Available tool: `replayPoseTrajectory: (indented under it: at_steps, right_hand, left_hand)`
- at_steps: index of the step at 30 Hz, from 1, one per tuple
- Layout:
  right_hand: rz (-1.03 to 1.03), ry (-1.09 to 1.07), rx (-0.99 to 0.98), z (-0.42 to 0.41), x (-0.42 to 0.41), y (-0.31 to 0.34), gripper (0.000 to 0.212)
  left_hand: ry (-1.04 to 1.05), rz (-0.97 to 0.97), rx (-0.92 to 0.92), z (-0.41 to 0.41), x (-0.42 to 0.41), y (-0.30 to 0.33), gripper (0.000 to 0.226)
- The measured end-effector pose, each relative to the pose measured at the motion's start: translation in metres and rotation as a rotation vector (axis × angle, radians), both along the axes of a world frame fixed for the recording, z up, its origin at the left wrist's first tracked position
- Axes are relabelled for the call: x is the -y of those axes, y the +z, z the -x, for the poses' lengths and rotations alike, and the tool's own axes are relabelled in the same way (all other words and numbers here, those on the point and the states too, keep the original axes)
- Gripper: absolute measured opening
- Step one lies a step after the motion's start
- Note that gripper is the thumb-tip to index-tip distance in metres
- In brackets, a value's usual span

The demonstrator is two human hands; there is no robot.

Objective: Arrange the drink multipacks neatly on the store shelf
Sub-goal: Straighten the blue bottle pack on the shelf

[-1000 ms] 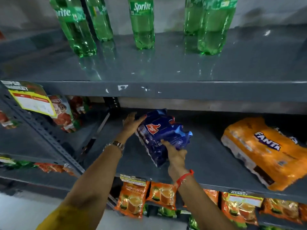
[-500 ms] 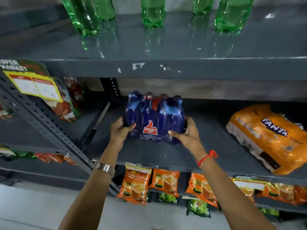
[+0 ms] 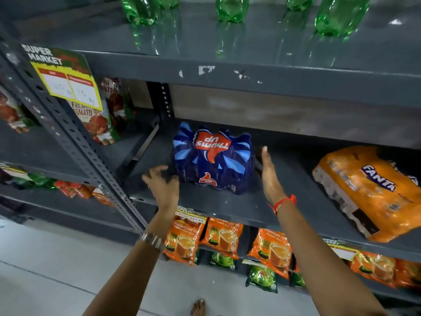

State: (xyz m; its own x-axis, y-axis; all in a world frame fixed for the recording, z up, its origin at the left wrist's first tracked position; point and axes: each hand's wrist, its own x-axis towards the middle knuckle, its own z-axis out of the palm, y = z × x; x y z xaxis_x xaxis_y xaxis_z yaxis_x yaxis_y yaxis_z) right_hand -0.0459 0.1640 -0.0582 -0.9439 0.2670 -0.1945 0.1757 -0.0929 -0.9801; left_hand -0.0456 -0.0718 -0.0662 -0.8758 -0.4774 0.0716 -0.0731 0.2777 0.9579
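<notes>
A blue Thums Up multipack point(image 3: 213, 159) stands upright on the grey middle shelf point(image 3: 227, 206), near its left end. My left hand point(image 3: 163, 184) hovers just left of the pack with fingers curled and apart, holding nothing. Flat and with its fingers apart, my right hand point(image 3: 267, 176) sits just right of the pack and a little off it. An orange Fanta multipack point(image 3: 373, 192) lies tilted on the same shelf at the far right, overhanging the front edge.
Green Sprite bottles point(image 3: 230, 8) stand on the shelf above. Tea packets point(image 3: 224, 238) hang below the middle shelf. Tomato sauce pouches point(image 3: 100, 124) and a yellow price tag point(image 3: 70, 86) are on the left bay. A perforated upright post point(image 3: 75, 142) runs diagonally at left.
The blue pack went from tilted in both hands to standing upright on the shelf. Both hands have let go and drawn back slightly to either side.
</notes>
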Motion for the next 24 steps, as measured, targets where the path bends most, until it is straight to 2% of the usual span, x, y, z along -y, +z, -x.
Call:
replayPoseTrajectory:
  at_steps: [1,3,5,7,10,13,15,18,22,24]
  right_hand:
    - [0.017,0.015,0.037,0.006,-0.001,0.000,0.058]
    - [0.085,0.036,0.051,0.010,0.002,0.000,0.042]
    - [0.129,-0.036,0.015,0.011,0.004,-0.001,0.028]
    - [0.126,-0.069,0.021,0.006,0.004,-0.004,0.024]
    - [0.065,-0.088,-0.077,-0.017,0.005,-0.021,0.031]
    - [0.090,-0.041,-0.145,-0.053,0.021,-0.034,0.045]
    - [0.024,0.070,-0.143,-0.070,0.043,-0.037,0.041]
    - [-0.214,0.310,-0.200,-0.077,0.084,-0.038,0.039]
    - [-0.182,0.552,-0.135,-0.050,0.113,-0.019,0.056]
    - [-0.218,0.654,-0.112,-0.037,0.120,-0.017,0.061]
  left_hand:
    - [-0.028,-0.056,-0.003,-0.005,-0.003,0.000,0.030]
    - [-0.217,-0.252,0.087,-0.010,-0.008,0.003,0.020]
    - [-0.308,-0.417,0.225,0.003,-0.010,0.012,0.029]
    - [-0.321,-0.482,0.361,0.020,-0.009,0.023,0.041]
    - [-0.448,-0.350,0.453,0.044,-0.003,0.038,0.049]
    - [-0.630,-0.235,0.501,0.075,0.000,0.061,0.072]
    - [-0.755,-0.168,0.534,0.096,-0.005,0.078,0.080]
    - [-0.871,0.043,0.562,0.119,-0.021,0.102,0.092]
    - [-1.056,0.420,0.691,0.129,-0.042,0.132,0.126]
    - [-1.049,0.556,0.692,0.125,-0.052,0.135,0.120]
